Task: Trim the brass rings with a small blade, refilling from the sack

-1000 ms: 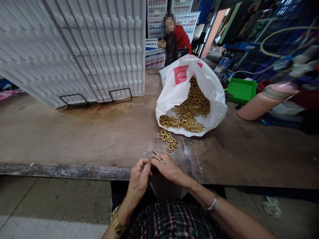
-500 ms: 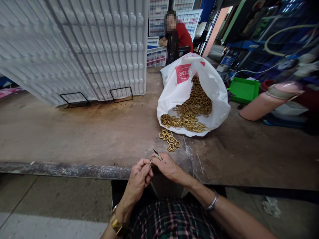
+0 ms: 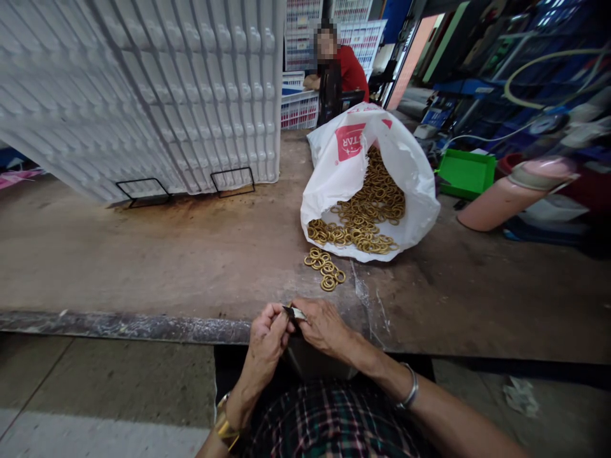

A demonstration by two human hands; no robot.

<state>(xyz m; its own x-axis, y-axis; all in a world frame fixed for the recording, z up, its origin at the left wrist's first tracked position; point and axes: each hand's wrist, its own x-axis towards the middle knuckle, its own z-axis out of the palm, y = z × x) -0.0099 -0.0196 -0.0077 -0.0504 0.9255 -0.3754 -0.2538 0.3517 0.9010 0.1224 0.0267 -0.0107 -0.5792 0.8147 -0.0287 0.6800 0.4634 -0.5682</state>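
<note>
My left hand and my right hand meet at the near edge of the worn brown workbench. Both are closed in a pinch on a small metal blade-like tool held between them. Just beyond the hands lies a small heap of brass rings on the bench. Behind it a white plastic bag lies open on its side, with many more brass rings spilling toward its mouth.
A tall stack of white ribbed plastic trays stands at the back left on black wire stands. A person in a red shirt sits beyond the bench. A green bin and a pink cylinder lie at the right.
The small tool pointed up and away from my right hand before. Now it lies level between both hands, and my left fingers have closed on its tip.
</note>
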